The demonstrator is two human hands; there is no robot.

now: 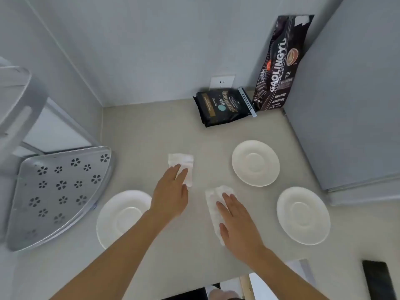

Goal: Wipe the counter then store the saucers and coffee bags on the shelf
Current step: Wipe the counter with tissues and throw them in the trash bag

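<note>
Three white saucers lie on the beige counter (pixel 151 131): one at the left (pixel 121 219), one at the upper right (pixel 255 163), one at the right (pixel 303 215). A small black coffee bag (pixel 223 107) lies flat at the back. A tall dark coffee bag (pixel 279 66) stands against the corner. My left hand (pixel 171 193) rests flat with its fingertips on a white wipe (pixel 184 162). My right hand (pixel 236 221) presses flat on a second white wipe (pixel 213 211).
A silver corner shelf tier (pixel 58 191) with flower-shaped holes stands at the left, with higher tiers above it. A grey appliance (pixel 350 105) fills the right side. A wall socket (pixel 223 82) sits behind the small bag. A black phone (pixel 377 280) lies at the lower right.
</note>
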